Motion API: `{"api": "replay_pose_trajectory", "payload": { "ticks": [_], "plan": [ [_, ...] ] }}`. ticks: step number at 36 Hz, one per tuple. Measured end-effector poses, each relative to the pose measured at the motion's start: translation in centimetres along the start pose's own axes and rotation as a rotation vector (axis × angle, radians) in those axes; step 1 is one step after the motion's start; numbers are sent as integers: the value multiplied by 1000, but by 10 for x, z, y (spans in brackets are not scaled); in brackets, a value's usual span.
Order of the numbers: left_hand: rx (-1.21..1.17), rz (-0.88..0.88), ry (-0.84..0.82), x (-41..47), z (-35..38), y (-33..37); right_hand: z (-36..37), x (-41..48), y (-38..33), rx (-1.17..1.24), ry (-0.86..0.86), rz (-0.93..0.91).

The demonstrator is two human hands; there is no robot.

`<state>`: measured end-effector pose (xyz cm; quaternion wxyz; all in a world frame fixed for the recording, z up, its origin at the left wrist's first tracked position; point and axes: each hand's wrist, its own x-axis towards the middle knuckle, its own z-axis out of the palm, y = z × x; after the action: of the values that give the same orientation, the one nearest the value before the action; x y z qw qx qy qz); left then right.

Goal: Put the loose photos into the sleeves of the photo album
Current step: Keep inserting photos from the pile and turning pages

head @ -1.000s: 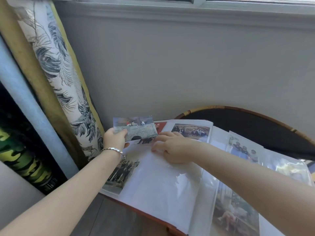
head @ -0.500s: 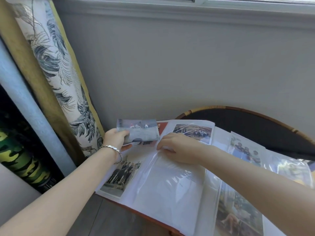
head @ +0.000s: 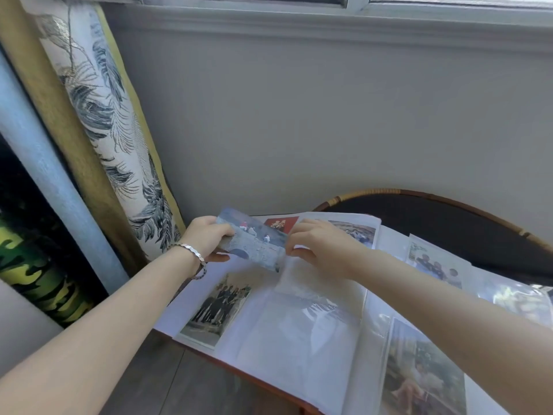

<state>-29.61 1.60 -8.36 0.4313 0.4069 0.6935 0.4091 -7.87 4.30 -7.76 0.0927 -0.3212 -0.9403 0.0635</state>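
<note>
The photo album (head: 299,339) lies open on the round table, its left page holding a dark group photo (head: 220,307) and empty clear sleeves. My left hand (head: 206,239), with a bracelet on the wrist, grips a loose photo (head: 254,239) by its left end and holds it tilted above the top of the left page. My right hand (head: 317,245) pinches the lifted edge of a clear sleeve (head: 294,278) right at the photo's lower right corner. More photos sit in sleeves on the right page (head: 425,366).
A round dark table with a rattan rim (head: 419,194) bears the album against the grey wall. Rolled curtains with a leaf print (head: 98,115) stand at the left. Wooden floor (head: 167,381) shows below the album's near edge.
My left hand has swung the loose photo down and to the right, towards the sleeve. My right hand has stopped pressing the page and now lifts the sleeve's edge.
</note>
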Motion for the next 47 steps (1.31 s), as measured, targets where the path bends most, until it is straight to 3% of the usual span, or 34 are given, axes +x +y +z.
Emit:
{"api": "replay_pose_trajectory", "payload": {
  "ticks": [5, 11, 14, 16, 18, 20, 22, 30, 34, 40, 44, 47],
  "plan": [
    [89, 69, 22, 2, -2, 1, 1, -2, 1, 97, 0, 134],
    [-79, 103, -226, -4, 3, -1, 1, 13, -9, 710, 105, 467],
    [-105, 68, -244, -4, 9, -3, -3, 19, -7, 756, 184, 483],
    [44, -13, -175, 0, 13, -7, -7, 17, -5, 735, 225, 506],
    [374, -50, -135, 7, 14, -17, -9, 12, -1, 714, 228, 536],
    [623, -104, -190, 10, 14, -27, -10, 6, 3, 669, 210, 560],
    [684, -169, -228, 13, 14, -35, -12, -2, 6, 623, 195, 578],
    [504, -181, -201, 18, 13, -39, -20, -25, 10, 578, 172, 593],
    [510, -121, -179, 15, 5, -33, -20, -28, 12, 682, 181, 625],
    [367, 142, -37, 6, -3, -3, -35, -24, 14, 970, 414, 662],
    [331, 330, 36, -7, -10, 35, -52, -15, 12, 1140, 484, 596],
    [152, 390, 61, -13, -17, 60, -64, -3, 5, 1289, 493, 492]
  ]
}}
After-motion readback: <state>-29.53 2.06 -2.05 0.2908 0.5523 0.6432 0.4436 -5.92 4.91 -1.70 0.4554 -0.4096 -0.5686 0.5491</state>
